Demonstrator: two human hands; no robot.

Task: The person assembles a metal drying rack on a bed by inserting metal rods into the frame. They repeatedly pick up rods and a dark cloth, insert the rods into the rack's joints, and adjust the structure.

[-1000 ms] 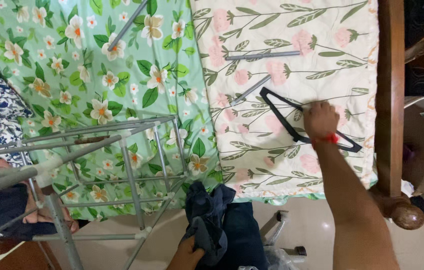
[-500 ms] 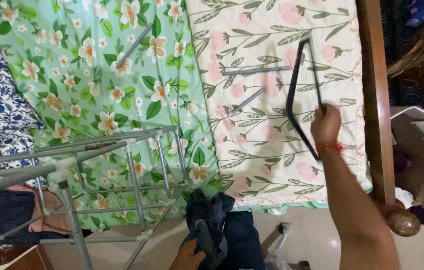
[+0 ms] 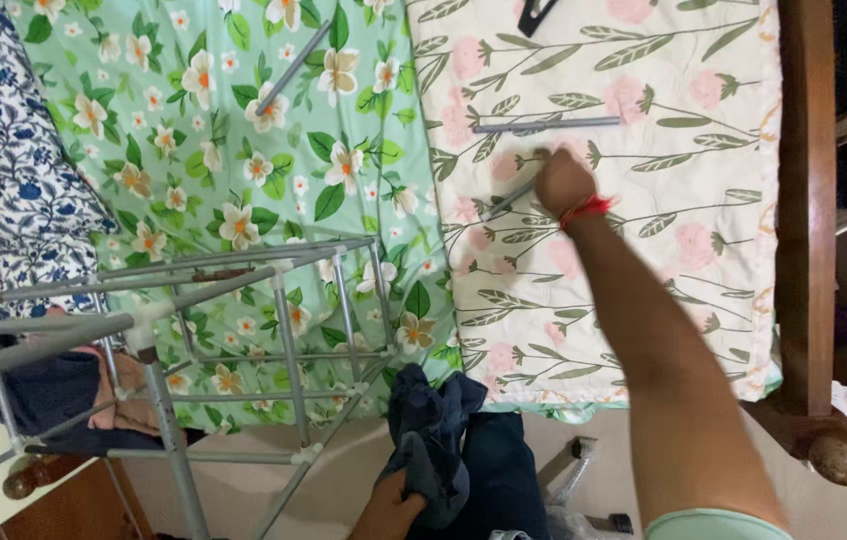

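Grey metal rod (image 3: 509, 196) lies slantwise on the cream quilt (image 3: 704, 250) printed with pink flowers, its far end under the person's right hand (image 3: 564, 182), which is closed over it; only the near stretch of the rod shows, running left and toward the camera from the fist. A red thread (image 3: 587, 208) circles the wrist of that arm, which reaches in from the near right corner of the view. Just beyond the hand, a second grey rod (image 3: 547, 125) rests flat on the same quilt, lying nearly left to right and apart from the fingers. A third rod (image 3: 293, 68) lies at an angle on the green sheet (image 3: 144, 120) with white flowers, well to the left. At the far edge of the quilt, the corner of a black hanger (image 3: 536, 12) pokes into view. The left hand (image 3: 389, 508), low at the near edge, clutches a bunch of dark blue cloth (image 3: 434, 440) that hangs down beside the bed. A grey metal drying rack (image 3: 164, 330) stands to the near left, its bars crossing over the green sheet, with dark garments draped on its lower left side. A blue-and-white patterned cloth (image 3: 4, 160) covers the far left. Along the right runs the bed's dark wooden rail (image 3: 806, 200), ending in a rounded knob at the near corner.
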